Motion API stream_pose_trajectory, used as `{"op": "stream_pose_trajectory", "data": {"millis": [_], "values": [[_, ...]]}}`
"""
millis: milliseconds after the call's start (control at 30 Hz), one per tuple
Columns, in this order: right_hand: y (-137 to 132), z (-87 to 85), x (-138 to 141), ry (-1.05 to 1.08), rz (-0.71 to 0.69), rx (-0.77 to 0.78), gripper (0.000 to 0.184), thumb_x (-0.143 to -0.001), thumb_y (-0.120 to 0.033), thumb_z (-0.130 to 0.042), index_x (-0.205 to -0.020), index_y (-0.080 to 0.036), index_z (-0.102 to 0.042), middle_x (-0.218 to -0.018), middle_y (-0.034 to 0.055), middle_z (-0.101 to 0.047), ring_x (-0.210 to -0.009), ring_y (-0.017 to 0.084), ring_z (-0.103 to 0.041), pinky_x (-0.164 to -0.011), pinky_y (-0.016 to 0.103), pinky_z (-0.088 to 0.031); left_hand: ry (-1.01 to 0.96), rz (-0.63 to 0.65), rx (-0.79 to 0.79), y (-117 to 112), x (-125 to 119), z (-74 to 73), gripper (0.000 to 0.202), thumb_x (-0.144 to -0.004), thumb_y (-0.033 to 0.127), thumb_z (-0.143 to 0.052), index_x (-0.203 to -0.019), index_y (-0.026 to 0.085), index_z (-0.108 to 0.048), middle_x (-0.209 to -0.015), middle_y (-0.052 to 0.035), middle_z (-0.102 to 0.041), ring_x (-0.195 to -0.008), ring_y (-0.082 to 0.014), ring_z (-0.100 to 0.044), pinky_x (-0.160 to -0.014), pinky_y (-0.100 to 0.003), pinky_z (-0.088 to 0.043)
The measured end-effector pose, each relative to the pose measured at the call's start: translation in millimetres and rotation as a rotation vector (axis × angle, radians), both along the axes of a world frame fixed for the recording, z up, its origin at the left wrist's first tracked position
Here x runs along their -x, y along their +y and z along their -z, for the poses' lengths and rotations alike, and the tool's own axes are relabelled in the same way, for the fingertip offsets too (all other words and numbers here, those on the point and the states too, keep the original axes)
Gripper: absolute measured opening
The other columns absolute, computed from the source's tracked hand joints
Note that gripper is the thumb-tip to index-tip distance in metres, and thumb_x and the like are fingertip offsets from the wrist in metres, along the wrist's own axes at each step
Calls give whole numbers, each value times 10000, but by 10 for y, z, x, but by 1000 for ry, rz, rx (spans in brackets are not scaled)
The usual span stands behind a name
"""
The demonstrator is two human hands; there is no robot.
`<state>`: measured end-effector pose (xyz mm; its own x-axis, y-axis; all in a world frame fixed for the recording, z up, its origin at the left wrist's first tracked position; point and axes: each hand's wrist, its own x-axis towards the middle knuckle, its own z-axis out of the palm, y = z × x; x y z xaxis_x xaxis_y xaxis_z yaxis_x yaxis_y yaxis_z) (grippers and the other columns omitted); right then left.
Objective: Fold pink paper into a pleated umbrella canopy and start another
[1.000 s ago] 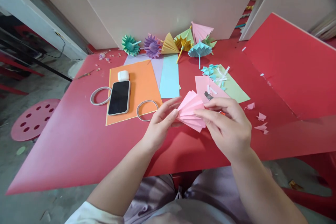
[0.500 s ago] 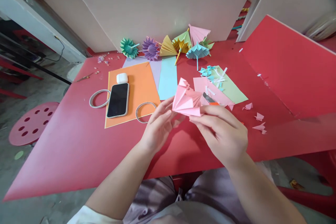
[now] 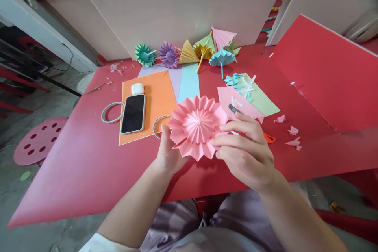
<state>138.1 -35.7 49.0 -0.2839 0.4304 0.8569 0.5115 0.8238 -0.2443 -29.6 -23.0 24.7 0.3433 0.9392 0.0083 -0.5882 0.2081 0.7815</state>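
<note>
A pink pleated paper umbrella canopy [image 3: 198,126] is spread into a full round with a zigzag rim, held above the table's front part. My left hand [image 3: 171,155] supports it from the left and below, thumb at the rim and the other fingers hidden behind the paper. My right hand [image 3: 246,147] grips its right edge with the fingertips. Just beyond that hand, a utility knife with an orange handle [image 3: 269,138] lies partly covered. Pink paper [image 3: 236,100] and green paper [image 3: 261,98] carry small cut scraps.
Several finished paper umbrellas [image 3: 222,58] line the back wall. To the left, a phone [image 3: 133,113] and a white earbud case [image 3: 137,88] rest on orange paper [image 3: 159,86], with tape rolls [image 3: 112,112] beside them. Pink scraps [image 3: 293,130] lie right. A red board [image 3: 327,75] stands behind.
The pink paper, folded and seen from the side before, is now opened into a round and faces me. My left thumb has moved to its near-left rim.
</note>
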Motion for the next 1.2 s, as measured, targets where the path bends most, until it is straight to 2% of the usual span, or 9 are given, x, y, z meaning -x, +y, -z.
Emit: {"op": "stream_pose_trajectory", "data": {"millis": [267, 533, 600, 700, 800, 867, 933, 1033, 1200], "values": [[-20, 13, -39, -74, -16, 29, 229, -807, -11, -503, -708, -216, -534, -769, -61, -704, -941, 163, -558, -947, 425, -440, 79, 39, -118, -8, 73, 94, 789, -665, 794, -468, -1193, 212, -550, -1165, -122, -618, -1240, -350, -470, -972, -473, -438], [-27, 14, -94, -28, -29, 74, 250, -734, 19, -553, -707, -229, -540, -913, -22, -687, -1016, 195, -563, -905, 440, -488, 91, -97, -93, -17, 61, -14, 517, -762, 474, -556, -1210, 217, -551, -1095, -89, -648, -1165, -349, -542, -934, -507, -480], [-37, 2, -130, 112, -23, 171, 229, -729, -4, -563, -762, -230, -551, -997, 19, -658, -1024, 213, -581, -849, 425, -522, 74, -137, -112, -17, 59, -18, 548, -753, 454, -577, -1254, 240, -520, -1171, -84, -612, -1213, -341, -501, -961, -505, -469], [-32, -13, -155, 336, 25, 492, 223, -780, -129, -603, -974, -237, -583, -988, 39, -655, -923, 192, -641, -768, 357, -561, 89, -186, -215, -40, 70, -4, 668, -715, 419, -656, -1333, 301, -433, -1292, -67, -525, -1270, -330, -441, -1007, -507, -434], [0, -11, -117, 280, -9, 882, 247, -793, -264, -645, -1038, -245, -629, -903, 3, -700, -776, 143, -675, -652, 247, -567, 158, -177, -345, -78, 105, 6, 754, -721, 381, -680, -1388, 357, -329, -1337, -61, -470, -1259, -335, -448, -1001, -545, -425], [23, 7, -78, 205, -36, 979, 142, -807, -266, -625, -935, -240, -682, -795, -26, -715, -678, 119, -671, -573, 205, -548, 225, -146, -434, -94, 138, 0, 767, -744, 337, -666, -1406, 377, -282, -1383, -55, -424, -1291, -340, -409, -1010, -555, -410], [41, 39, -56, 202, -2, 864, 145, -825, -184, -574, -877, -230, -702, -743, -30, -714, -677, 118, -669, -582, 203, -546, 302, -104, -513, -97, 163, -18, 805, -752, 281, -662, -1423, 395, -231, -1470, -37, -323, -1370, -338, -283, -1056, -547, -357], [65, 99, -70, 195, 125, 470, 293, -810, -49, -514, -975, -210, -695, -884, 22, -719, -852, 148, -670, -763, 262, -554, 335, -5, -476, -86, 159, -45, 885, -761, 308, -663, -1444, 420, -110, -1555, 14, -134, -1432, -317, -89, -1131, -525, -236], [108, 132, -103, 135, 187, 69, 436, -773, 23, -527, -1099, -233, -663, -961, 66, -692, -881, 176, -656, -744, 319, -558, 228, 97, -232, -54, 81, -6, 855, -754, 623, -574, -1448, 403, -125, -1560, 18, -126, -1429, -325, -98, -1131, -511, -249]]}}
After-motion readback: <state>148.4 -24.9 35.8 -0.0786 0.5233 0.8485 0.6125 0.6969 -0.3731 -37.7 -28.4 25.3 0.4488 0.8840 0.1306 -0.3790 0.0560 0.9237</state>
